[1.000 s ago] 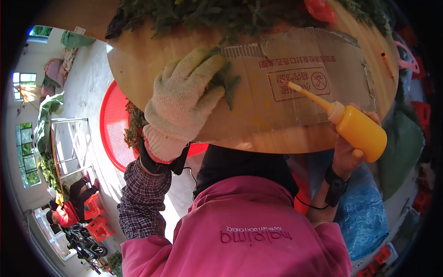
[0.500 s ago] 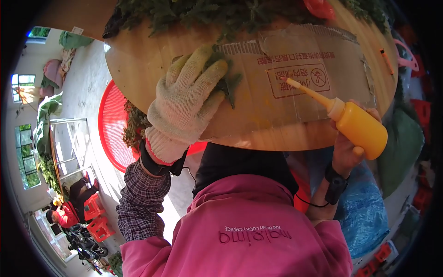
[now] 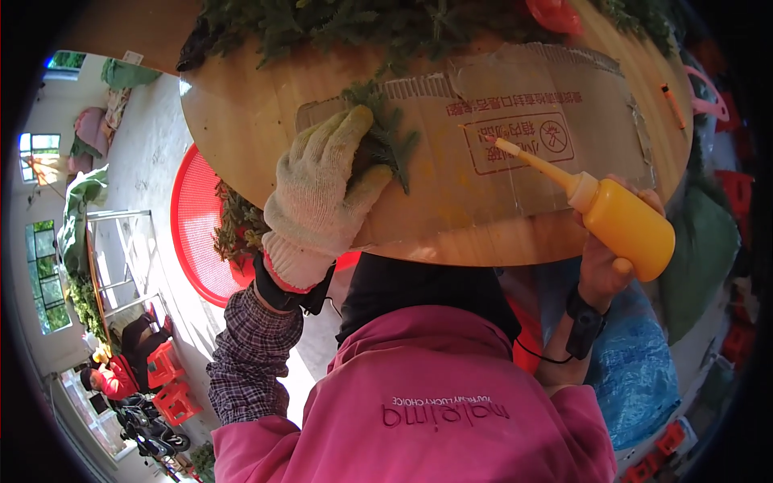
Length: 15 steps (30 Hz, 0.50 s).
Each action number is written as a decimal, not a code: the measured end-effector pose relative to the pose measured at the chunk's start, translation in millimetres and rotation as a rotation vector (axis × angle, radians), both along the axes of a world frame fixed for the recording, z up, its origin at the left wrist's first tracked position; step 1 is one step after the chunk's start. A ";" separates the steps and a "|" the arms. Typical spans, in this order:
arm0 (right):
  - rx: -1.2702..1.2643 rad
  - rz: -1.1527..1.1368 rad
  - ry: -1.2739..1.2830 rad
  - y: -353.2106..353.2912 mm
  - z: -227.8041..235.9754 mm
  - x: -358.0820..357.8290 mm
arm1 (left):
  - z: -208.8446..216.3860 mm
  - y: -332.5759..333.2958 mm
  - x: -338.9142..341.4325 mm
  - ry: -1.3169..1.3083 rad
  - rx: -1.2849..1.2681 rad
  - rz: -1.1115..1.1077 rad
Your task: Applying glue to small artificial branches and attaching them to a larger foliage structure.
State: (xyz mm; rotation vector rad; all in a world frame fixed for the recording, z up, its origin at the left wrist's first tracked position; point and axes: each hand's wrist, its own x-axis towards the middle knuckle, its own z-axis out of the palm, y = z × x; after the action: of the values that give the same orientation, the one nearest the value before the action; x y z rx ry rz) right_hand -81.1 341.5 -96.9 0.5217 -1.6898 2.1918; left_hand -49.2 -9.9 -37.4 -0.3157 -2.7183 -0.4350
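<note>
Far left: red mesh basket (image 3: 197, 233) below table edge, green sprigs (image 3: 235, 229) inside. Left hand (image 3: 322, 197), in knit glove, pressed flat on a green sprig (image 3: 386, 137) atop cardboard sheet (image 3: 515, 153); fingers curled over it, grasping the sprig. Cardboard lying flat on round wooden table (image 3: 241, 121), near edge overhanging toward body; red rectangular printed label (image 3: 519, 141) with round prohibition symbol mid-sheet. Bare cardboard open between glove and label. Right hand (image 3: 608, 262) clenched around orange squeeze bottle (image 3: 624, 225), nozzle tip touching label's left border. Pile of greenery (image 3: 362, 24) along far table edge. Orange marker (image 3: 672, 97) on bare wood at right rim.
</note>
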 end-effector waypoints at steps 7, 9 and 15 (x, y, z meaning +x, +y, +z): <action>0.004 -0.009 0.001 2.1 0.4 -1.6 | -2.7 3.7 1.0 0.027 0.072 0.072; 0.007 -0.029 -0.012 0.0 3.0 1.3 | -1.3 4.6 -0.7 0.095 0.050 0.058; 0.169 -0.001 0.138 2.8 14.2 3.7 | 1.6 9.2 3.3 0.003 0.032 0.096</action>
State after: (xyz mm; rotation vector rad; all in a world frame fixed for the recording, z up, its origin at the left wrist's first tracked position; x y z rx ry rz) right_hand -77.4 344.3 -82.7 0.6983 -1.8088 1.9735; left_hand -45.9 -0.8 -35.8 -0.1767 -2.7066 -0.4496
